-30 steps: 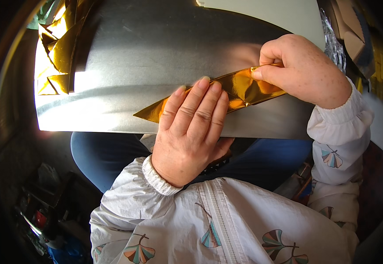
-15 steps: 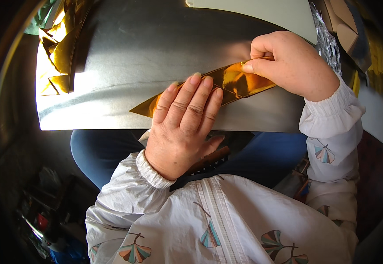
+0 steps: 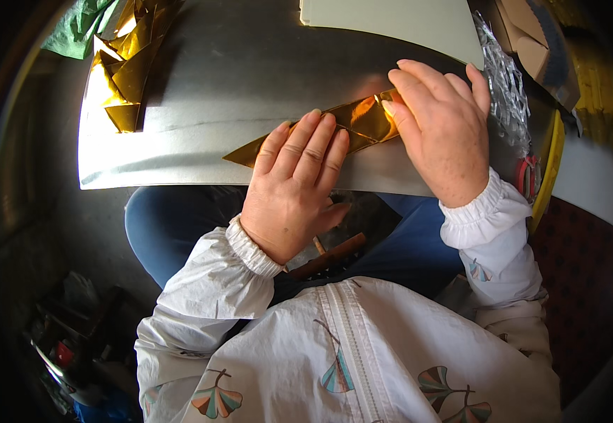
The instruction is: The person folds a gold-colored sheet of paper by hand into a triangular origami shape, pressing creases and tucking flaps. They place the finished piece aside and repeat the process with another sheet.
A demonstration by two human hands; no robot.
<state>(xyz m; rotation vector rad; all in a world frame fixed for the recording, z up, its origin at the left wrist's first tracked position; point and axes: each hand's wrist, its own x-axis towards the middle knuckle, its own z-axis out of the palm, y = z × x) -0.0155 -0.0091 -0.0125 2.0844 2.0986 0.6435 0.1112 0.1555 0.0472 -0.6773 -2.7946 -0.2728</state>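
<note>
A folded piece of shiny gold foil paper point(image 3: 368, 117) lies slantwise across the near part of the metal-grey tabletop point(image 3: 208, 106), its left end tapering to a point. My left hand point(image 3: 289, 183) rests flat over its left half, fingers stretched out and pressing on it. At the foil's right end is my right hand point(image 3: 442, 130), fingers spread apart, with the thumb tip touching or just over the foil's edge. The fingertips of that hand reach past the upper edge.
Folded gold foil pieces point(image 3: 129, 77) are stacked at the tabletop's left. White sheets point(image 3: 398, 25) lie at the back. On the right are silver tinsel strips point(image 3: 507, 84), red-handled scissors point(image 3: 528, 176), a yellow strip point(image 3: 549, 169) and a cardboard box point(image 3: 525, 32). Green material point(image 3: 77, 28) sits far left.
My right hand has loosened its pinch on the foil's right end, and its fingers have spread. The right end now looks shorter. My left hand stays flat on the foil.
</note>
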